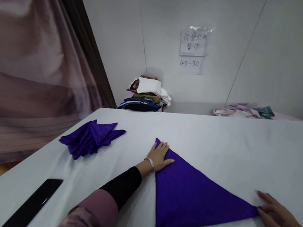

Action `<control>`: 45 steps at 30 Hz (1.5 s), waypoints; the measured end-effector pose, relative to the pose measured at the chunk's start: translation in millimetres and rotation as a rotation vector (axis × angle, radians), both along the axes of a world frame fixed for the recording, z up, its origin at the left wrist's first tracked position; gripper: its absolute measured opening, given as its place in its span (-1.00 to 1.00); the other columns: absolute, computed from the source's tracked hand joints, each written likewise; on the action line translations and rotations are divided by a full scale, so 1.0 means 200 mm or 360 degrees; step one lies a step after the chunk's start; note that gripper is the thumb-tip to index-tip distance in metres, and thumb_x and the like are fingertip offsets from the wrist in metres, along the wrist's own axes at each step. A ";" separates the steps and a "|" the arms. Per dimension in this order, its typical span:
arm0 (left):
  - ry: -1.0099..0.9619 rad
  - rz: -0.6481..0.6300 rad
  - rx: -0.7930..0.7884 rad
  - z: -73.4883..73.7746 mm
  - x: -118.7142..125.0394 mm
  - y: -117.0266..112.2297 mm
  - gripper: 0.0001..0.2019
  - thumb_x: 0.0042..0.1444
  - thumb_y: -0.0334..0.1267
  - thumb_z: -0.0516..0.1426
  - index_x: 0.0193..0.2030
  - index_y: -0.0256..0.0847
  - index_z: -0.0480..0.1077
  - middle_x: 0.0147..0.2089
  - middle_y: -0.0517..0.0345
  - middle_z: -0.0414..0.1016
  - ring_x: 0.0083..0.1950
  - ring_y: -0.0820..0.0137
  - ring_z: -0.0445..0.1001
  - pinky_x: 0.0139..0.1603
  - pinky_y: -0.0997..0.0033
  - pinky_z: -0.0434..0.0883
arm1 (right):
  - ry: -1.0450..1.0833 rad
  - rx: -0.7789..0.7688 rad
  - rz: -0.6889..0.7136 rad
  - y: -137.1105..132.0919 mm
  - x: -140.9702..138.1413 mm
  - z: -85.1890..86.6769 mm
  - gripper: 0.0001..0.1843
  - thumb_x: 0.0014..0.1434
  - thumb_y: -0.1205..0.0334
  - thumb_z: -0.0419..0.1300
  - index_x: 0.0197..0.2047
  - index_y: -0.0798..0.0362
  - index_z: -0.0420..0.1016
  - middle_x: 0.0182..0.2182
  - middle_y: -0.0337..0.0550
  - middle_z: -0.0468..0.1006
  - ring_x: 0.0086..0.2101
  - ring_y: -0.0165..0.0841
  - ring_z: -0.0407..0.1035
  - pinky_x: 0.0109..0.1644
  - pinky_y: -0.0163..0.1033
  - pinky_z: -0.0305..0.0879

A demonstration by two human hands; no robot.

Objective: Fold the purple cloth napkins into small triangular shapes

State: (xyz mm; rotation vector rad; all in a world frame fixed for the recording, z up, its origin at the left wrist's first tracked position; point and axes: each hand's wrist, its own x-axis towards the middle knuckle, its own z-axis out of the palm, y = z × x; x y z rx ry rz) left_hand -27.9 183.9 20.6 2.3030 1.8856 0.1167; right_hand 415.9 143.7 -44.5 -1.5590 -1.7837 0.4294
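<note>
My left hand [159,155] lies open and flat on the far corner of the purple cloth triangle [185,193] on the white table [221,138]. My right hand [282,222] pinches its right corner.

Cloth-folding workroom: white worktable [221,138], stacked textiles [145,95], handwritten wall sign [193,48], curtain [27,73].

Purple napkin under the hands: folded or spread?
Folded: purple napkin lies as a triangle, left hand and right hand on two corners.

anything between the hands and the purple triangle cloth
Nothing visible. The left hand lies on the cloth at its far corner, the right hand touches its right tip. The phone lies off to the left.
</note>
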 end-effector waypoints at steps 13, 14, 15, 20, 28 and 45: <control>0.0079 0.0509 -0.0160 0.00 -0.22 0.31 -0.31 0.16 0.19 -0.27 0.33 -0.17 -0.10 0.41 0.09 -0.26 0.39 0.19 -0.32 0.29 -0.11 -0.25 | -0.0170 0.0009 0.0133 -0.01 0.03 -0.02 -0.71 0.00 -0.11 0.07 -0.42 -0.10 0.44 0.06 -0.08 0.39 0.09 0.01 0.20 0.13 0.22 0.14; 0.0076 0.0556 -0.0168 0.00 -0.24 0.33 -0.31 0.16 0.18 -0.27 0.33 -0.17 -0.10 0.41 0.08 -0.26 0.39 0.18 -0.31 0.28 -0.13 -0.25 | -0.0174 0.0017 0.0133 -0.01 0.02 -0.01 -0.71 0.00 -0.11 0.07 -0.43 -0.10 0.44 0.07 -0.07 0.39 0.09 0.01 0.20 0.12 0.22 0.16; 0.0073 0.0604 -0.0173 0.01 -0.25 0.35 -0.32 0.16 0.17 -0.26 0.33 -0.18 -0.09 0.41 0.06 -0.26 0.39 0.17 -0.30 0.28 -0.15 -0.23 | -0.0179 0.0025 0.0136 -0.01 0.02 0.00 -0.72 0.00 -0.10 0.07 -0.43 -0.10 0.44 0.07 -0.06 0.39 0.09 0.01 0.21 0.10 0.22 0.17; 0.0050 0.0762 -0.0118 0.11 -0.21 0.32 -0.30 0.19 0.13 -0.33 0.33 -0.33 -0.12 0.39 -0.17 -0.22 0.38 0.08 -0.20 0.23 -0.20 -0.09 | -0.0192 0.0062 0.0152 -0.01 0.00 0.02 -0.72 0.00 -0.10 0.06 -0.47 -0.10 0.43 0.02 -0.04 0.44 0.07 0.02 0.23 0.09 0.25 0.17; -0.0005 -0.0170 0.0077 0.03 0.15 -0.19 -0.23 0.11 0.29 -0.25 0.33 -0.19 -0.07 0.39 0.03 -0.14 0.39 0.21 -0.25 0.33 -0.02 -0.29 | -0.0207 0.0062 0.0162 0.00 -0.02 0.04 -0.70 0.04 -0.07 0.05 -0.48 -0.06 0.42 0.04 -0.03 0.42 0.07 -0.02 0.23 0.09 0.17 0.18; 0.0022 0.0208 0.0052 0.14 0.18 -0.36 -0.33 0.19 0.17 -0.23 0.31 -0.23 -0.04 0.39 -0.03 -0.15 0.38 0.19 -0.20 0.30 -0.04 -0.18 | -0.0164 0.0061 0.0097 -0.01 -0.10 0.12 -0.79 -0.01 0.08 0.03 -0.52 0.00 0.34 -0.01 -0.07 0.43 0.08 -0.11 0.21 0.07 0.00 0.15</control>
